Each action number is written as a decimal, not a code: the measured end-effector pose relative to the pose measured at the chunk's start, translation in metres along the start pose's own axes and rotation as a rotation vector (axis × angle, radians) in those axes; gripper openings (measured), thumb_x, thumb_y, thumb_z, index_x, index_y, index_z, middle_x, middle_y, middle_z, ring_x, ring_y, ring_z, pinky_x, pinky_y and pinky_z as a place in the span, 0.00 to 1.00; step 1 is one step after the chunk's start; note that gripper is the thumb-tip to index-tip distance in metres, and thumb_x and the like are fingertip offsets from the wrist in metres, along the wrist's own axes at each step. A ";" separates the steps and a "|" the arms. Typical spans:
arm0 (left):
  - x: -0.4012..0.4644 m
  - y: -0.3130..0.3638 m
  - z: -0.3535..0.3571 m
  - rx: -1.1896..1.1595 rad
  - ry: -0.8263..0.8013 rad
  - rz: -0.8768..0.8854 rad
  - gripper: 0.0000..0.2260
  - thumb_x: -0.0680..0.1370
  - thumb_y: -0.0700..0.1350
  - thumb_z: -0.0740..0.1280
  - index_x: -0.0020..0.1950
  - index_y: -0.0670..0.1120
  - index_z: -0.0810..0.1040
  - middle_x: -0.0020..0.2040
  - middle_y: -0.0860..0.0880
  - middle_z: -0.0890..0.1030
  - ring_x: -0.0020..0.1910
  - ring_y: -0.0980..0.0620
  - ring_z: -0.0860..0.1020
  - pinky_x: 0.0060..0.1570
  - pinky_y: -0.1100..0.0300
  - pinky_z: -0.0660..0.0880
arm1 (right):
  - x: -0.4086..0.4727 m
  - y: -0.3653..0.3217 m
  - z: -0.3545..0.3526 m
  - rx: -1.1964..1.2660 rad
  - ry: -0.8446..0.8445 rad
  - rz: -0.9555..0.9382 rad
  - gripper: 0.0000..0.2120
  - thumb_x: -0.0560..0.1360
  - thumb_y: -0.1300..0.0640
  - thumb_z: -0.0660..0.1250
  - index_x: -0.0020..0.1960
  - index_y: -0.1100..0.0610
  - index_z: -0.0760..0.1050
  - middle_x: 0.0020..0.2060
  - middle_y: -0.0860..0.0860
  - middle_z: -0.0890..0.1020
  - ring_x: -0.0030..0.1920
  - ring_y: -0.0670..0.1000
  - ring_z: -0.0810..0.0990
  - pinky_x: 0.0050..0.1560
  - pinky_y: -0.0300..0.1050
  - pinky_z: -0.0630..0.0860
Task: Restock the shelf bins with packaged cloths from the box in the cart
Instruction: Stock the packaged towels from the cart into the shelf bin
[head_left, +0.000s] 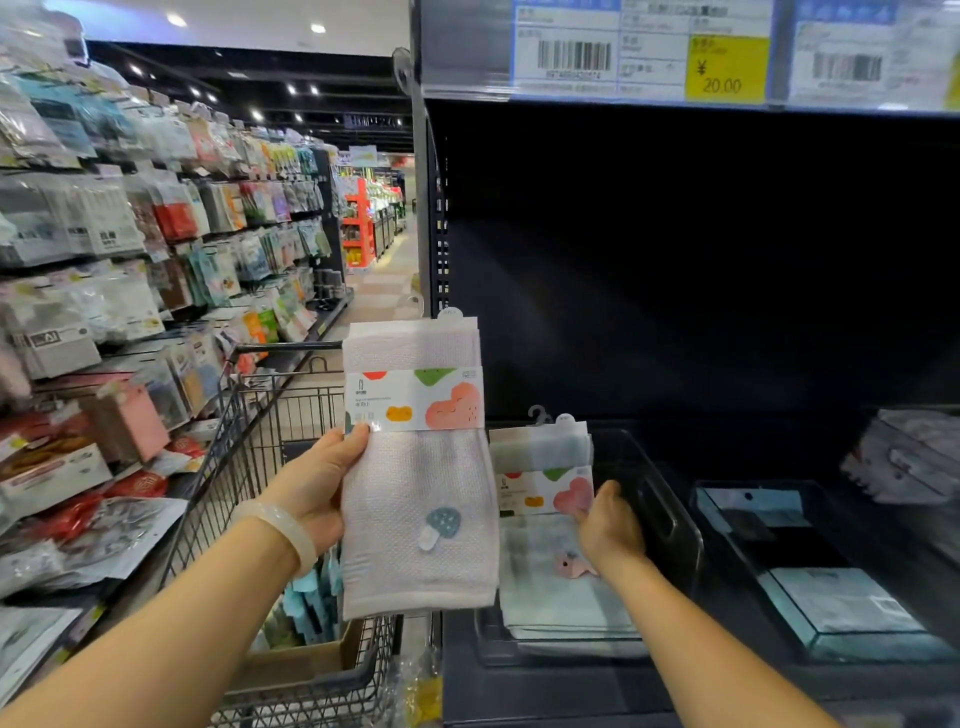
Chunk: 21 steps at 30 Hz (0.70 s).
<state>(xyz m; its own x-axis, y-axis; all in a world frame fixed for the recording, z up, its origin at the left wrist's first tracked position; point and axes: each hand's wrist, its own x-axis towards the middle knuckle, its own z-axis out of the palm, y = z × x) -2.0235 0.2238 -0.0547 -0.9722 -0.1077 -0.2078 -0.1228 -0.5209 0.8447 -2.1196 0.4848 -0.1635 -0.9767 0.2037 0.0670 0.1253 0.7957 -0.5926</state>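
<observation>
our left hand (317, 488) pinches the left edge of a pale lilac packaged cloth with a mushroom patch (418, 467), held upright between the wire cart (270, 415) and the dark shelf. our right hand (610, 525) curls on a pale green packaged cloth (545, 561) standing in the clear plastic shelf bin (670, 519).

**Two packaged cloths, one bin, one box**

A pale lilac packaged cloth (418, 467) stands upright in the air in front of the dark shelf. It has a paper band printed with coloured blobs and a teal mushroom patch lower down. A second, pale blue-green packaged cloth (545, 561) with a pink patch stands tilted inside the clear shelf bin (670, 514). The cardboard box (311, 657) sits in the wire cart (260, 431), with teal packages upright inside.
</observation>
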 end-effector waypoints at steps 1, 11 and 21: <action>0.001 0.001 0.000 -0.001 -0.006 0.001 0.13 0.80 0.43 0.61 0.65 0.45 0.73 0.53 0.44 0.82 0.47 0.47 0.81 0.43 0.51 0.78 | -0.002 -0.001 -0.001 -0.133 0.049 -0.057 0.10 0.79 0.55 0.62 0.57 0.57 0.67 0.58 0.57 0.75 0.54 0.54 0.75 0.53 0.45 0.73; 0.002 0.004 0.004 -0.021 -0.045 -0.008 0.13 0.81 0.43 0.59 0.65 0.45 0.74 0.53 0.44 0.82 0.48 0.48 0.81 0.35 0.55 0.82 | -0.013 0.005 0.004 -0.212 -0.283 -0.244 0.25 0.76 0.37 0.58 0.68 0.48 0.66 0.70 0.47 0.62 0.66 0.53 0.64 0.66 0.53 0.69; 0.005 -0.004 0.053 -0.037 -0.105 -0.057 0.10 0.81 0.45 0.59 0.54 0.45 0.78 0.40 0.47 0.85 0.39 0.49 0.83 0.43 0.51 0.77 | -0.028 -0.028 -0.061 0.902 -0.481 0.024 0.35 0.67 0.30 0.57 0.59 0.57 0.76 0.55 0.57 0.82 0.56 0.57 0.81 0.61 0.56 0.75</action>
<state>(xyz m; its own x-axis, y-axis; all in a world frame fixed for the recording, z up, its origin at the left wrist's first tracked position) -2.0385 0.2700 -0.0334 -0.9797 0.0114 -0.2000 -0.1726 -0.5548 0.8139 -2.0849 0.4919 -0.1000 -0.9669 -0.1949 -0.1649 0.1625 0.0284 -0.9863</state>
